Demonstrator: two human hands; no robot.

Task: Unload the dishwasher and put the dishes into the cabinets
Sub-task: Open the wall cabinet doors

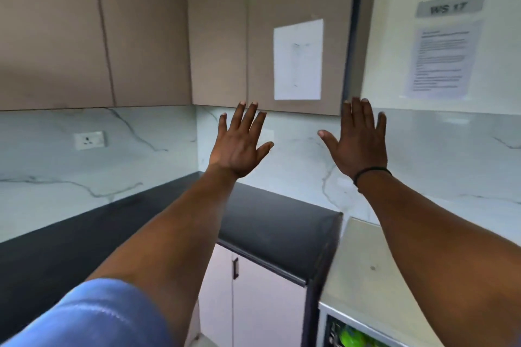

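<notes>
Now both grips, left hand [239, 146] and right hand [359, 144], spread empty; hook the cabinet door [293, 36] at twelve o'clock by its lower edge.

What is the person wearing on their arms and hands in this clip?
The left arm has a blue sleeve on the upper arm. The right wrist carries a thin black band. Both hands, left and right, are bare.
</notes>
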